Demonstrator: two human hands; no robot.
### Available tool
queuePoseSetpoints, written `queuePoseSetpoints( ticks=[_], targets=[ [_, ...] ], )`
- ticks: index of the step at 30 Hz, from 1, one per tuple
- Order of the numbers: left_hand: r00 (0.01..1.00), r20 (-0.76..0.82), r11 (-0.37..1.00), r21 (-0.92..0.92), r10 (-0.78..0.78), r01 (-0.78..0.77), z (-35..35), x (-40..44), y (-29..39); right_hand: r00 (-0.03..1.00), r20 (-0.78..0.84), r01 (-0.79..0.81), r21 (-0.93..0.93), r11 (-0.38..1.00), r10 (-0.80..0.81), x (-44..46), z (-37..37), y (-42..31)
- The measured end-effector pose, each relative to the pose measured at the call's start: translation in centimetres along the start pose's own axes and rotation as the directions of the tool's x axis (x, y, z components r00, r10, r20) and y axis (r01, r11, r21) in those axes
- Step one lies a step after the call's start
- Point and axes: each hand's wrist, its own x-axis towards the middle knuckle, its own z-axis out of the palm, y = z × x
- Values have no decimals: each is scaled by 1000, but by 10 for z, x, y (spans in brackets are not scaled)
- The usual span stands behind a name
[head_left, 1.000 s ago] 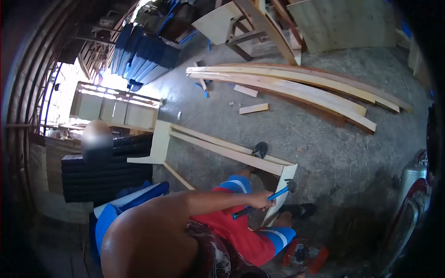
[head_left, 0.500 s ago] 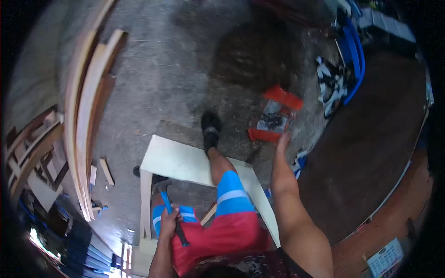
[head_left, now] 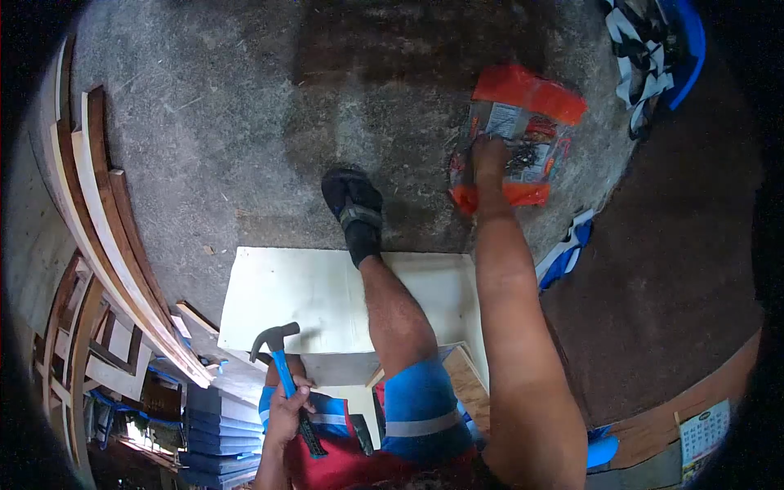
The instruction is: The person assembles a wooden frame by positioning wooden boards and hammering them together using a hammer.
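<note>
My left hand (head_left: 287,408) is closed round the handle of a claw hammer (head_left: 286,363) with a blue and black grip, its head tilted up above my lap. My right hand (head_left: 491,153) reaches down onto an orange and clear plastic bag (head_left: 527,86) spread on the floor. Its fingers look bunched together; what they pinch, if anything, is hidden. Beside that hand lies a pile of small dark thin pieces that look like nails (head_left: 529,157). A white panelled wooden frame (head_left: 286,286) stands around my legs, with my shin crossing over its panel.
Long wooden boards (head_left: 102,180) lie along the left, with a wooden frame piece (head_left: 77,359) beyond them. To the right stretches a large dark brown surface (head_left: 653,286). White and black straps (head_left: 641,57) and a blue curved object (head_left: 688,49) are at upper right.
My right hand has moved from the bag's near edge onto its middle, by the pile. The left hand still grips the hammer. The view has shifted closer to the floor.
</note>
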Motion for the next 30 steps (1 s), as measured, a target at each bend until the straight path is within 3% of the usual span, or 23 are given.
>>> queuePoseSetpoints(
  ticks=[2, 3, 5, 6, 9, 11, 13, 15, 16, 17, 18, 19, 20, 22, 24, 25, 26, 27, 28, 30],
  targets=[
    [999, 9, 997, -67, 40, -39, -3, 3, 7, 982, -175, 77, 15, 997, -73, -7, 6, -9],
    [999, 1, 996, -73, 47, -46, -4, 4, 10, 981, -174, 87, 21, 996, -82, -6, 3, -14],
    [998, -10, 996, -72, 60, -61, -6, 2, 13, 990, -3, -137, 94, 986, 138, -10, -10, -24],
    [998, -18, 995, -81, 62, -64, -8, 0, 13, 992, 1, -126, 94, 988, 127, -16, -14, -27],
    [997, -13, 990, -124, 70, -72, -15, -10, 6, 970, -224, 112, 84, 990, -91, -37, -13, -14],
    [997, 35, 958, -281, 66, -54, -16, -20, -2, 963, -239, 204, 327, 923, -128, -68, -26, -19],
    [990, 29, 929, -349, 140, -121, -7, -36, -1, 911, -147, 411, 398, 820, -385, -115, -24, -8],
    [967, 84, 884, -429, 242, -184, -1, -52, 11, 756, -8, 610, 371, 700, -655, -215, -74, -53],
    [951, 126, 862, -469, 283, -195, 0, -63, 18, 714, 279, 540, 363, 759, -642, -257, -81, -50],
    [932, 136, 796, -571, 335, -203, 4, -75, 21, 528, 412, 590, 451, 670, -743, -316, -130, -93],
    [908, 133, 714, -666, 397, -215, 9, -88, 22, 420, 490, 557, 526, 643, -764, -371, -158, -114],
    [909, 154, 657, -738, 388, -155, 13, -100, 15, 208, 412, 670, 601, 435, -887, -411, -166, -117],
    [898, 177, 590, -801, 402, -106, 16, -108, 9, 139, 608, 675, 520, 524, -782, -451, -182, -121],
    [820, 244, 489, -871, 518, -50, 17, -127, 0, 97, 576, 708, 533, 463, -812, -524, -225, -147],
    [766, 183, 373, -925, 616, -78, -3, -176, 10, 88, 663, 807, 391, 444, -744, -569, -250, -163],
    [737, 204, 393, -915, 645, -90, -7, -178, -2, 21, 662, 848, 385, 364, -749, -592, -264, -167],
    [693, 122, 295, -946, 710, -136, -27, -195, -27, -5, 740, 936, 241, 258, -673, -641, -283, -188],
    [656, 90, 222, -967, 749, -121, -37, -210, -37, 57, 787, 973, 95, 212, -615, -662, -291, -189],
    [629, -17, 99, -984, 777, -148, -46, -216, -52, -13, 804, 992, 83, 91, -595, -679, -291, -187],
    [634, -33, 78, -986, 773, -146, -66, -219, -86, -116, 692, 992, 114, -51, -712, -716, -282, -181]
  ],
)
